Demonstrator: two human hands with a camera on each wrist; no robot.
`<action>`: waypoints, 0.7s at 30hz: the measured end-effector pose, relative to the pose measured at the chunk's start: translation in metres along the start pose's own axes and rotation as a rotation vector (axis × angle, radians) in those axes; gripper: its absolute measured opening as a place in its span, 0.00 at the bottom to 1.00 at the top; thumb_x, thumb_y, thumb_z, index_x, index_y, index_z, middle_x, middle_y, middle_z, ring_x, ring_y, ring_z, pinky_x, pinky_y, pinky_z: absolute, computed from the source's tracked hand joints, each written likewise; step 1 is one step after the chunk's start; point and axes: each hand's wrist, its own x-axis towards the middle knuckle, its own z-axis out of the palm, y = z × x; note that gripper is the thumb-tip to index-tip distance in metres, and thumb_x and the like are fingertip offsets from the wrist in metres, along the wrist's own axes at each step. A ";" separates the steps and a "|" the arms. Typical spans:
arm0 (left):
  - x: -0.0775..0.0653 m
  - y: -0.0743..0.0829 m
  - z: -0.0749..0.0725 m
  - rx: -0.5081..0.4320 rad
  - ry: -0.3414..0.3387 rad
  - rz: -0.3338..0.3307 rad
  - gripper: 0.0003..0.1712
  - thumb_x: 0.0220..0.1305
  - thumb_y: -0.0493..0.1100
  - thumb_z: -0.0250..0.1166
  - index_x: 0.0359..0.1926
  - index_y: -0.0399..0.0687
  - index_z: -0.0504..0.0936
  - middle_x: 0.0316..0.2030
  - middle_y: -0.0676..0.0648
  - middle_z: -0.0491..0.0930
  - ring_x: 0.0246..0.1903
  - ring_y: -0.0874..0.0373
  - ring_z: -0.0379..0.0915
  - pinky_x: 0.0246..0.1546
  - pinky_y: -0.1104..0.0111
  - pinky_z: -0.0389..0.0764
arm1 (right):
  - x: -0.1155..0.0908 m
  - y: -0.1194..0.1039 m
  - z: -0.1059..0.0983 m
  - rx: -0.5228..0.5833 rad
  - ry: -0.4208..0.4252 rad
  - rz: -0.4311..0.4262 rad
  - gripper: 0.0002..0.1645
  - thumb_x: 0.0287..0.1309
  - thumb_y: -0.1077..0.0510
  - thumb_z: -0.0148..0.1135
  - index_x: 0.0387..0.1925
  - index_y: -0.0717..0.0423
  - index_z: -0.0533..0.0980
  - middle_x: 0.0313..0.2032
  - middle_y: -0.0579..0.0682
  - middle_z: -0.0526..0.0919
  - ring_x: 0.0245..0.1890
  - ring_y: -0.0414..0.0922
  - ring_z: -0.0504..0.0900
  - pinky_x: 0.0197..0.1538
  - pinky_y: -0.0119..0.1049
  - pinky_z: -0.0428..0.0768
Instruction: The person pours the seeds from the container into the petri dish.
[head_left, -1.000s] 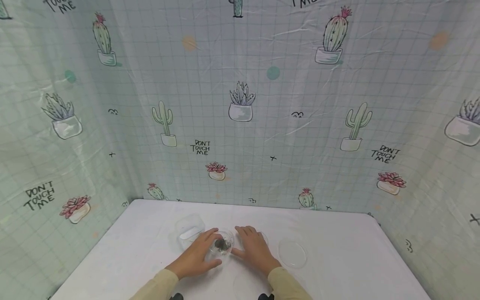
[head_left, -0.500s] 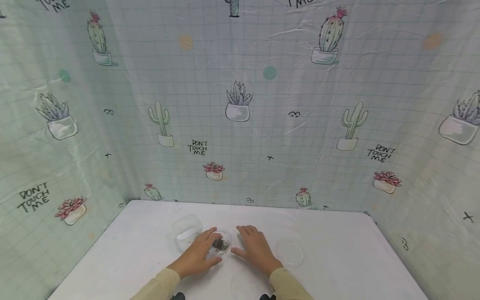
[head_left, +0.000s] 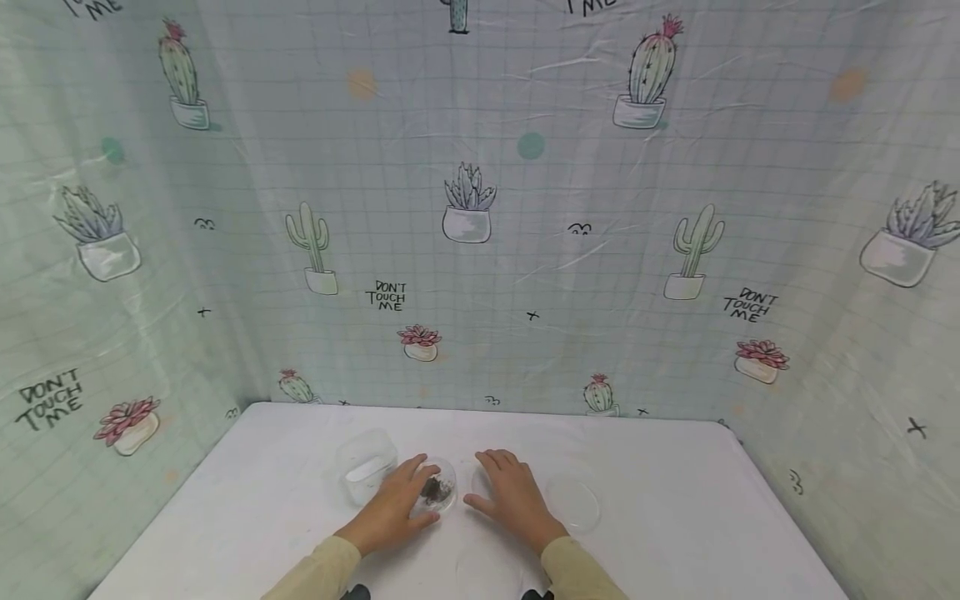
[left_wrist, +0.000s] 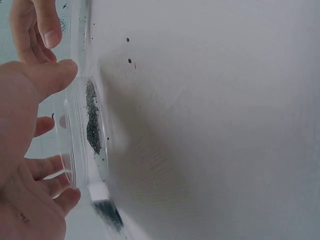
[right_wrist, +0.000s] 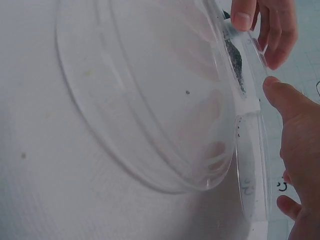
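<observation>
the right hand (head_left: pixel 516 500) just cleared off: 1 s ago its thumb was at the petri dish (head_left: pixel 453 483) rim, lower centre of the frame, now there's a gap. dark grains (head_left: pixel 433 490) in it look more spread too. left hand (head_left: pixel 390 507) curves round that dish, can't tell if it's pinching. right fingers are apart, nothing gripped. my guess: any steadying is left-handed now.

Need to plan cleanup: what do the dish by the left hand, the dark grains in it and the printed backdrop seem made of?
Dish: clear, glossy plastic or glass; its see-through wall shows bright highlights.
Dark grains: loose, mostly matte, perhaps grit or soil; separate specks show.
Printed backdrop: slightly shiny plastic sheet or coated cloth; its creases catch the light.
</observation>
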 end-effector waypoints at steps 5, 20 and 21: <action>0.001 0.002 0.001 0.004 -0.006 -0.018 0.37 0.56 0.58 0.62 0.63 0.50 0.62 0.66 0.37 0.56 0.64 0.40 0.55 0.61 0.46 0.64 | -0.002 0.003 0.000 0.000 -0.004 0.027 0.41 0.48 0.32 0.58 0.60 0.47 0.65 0.56 0.46 0.72 0.59 0.47 0.68 0.55 0.48 0.73; 0.008 0.004 0.005 0.025 0.015 -0.061 0.35 0.57 0.57 0.61 0.63 0.49 0.64 0.65 0.36 0.57 0.65 0.39 0.54 0.62 0.45 0.61 | -0.008 0.011 -0.004 -0.004 0.012 0.064 0.41 0.48 0.32 0.58 0.60 0.48 0.66 0.57 0.48 0.72 0.59 0.48 0.68 0.55 0.49 0.73; 0.008 0.004 0.005 0.029 0.014 -0.063 0.35 0.57 0.57 0.60 0.63 0.49 0.64 0.65 0.36 0.57 0.65 0.40 0.54 0.62 0.45 0.61 | -0.008 0.011 -0.004 -0.003 0.012 0.067 0.41 0.47 0.32 0.58 0.60 0.48 0.66 0.57 0.48 0.72 0.59 0.48 0.68 0.55 0.49 0.73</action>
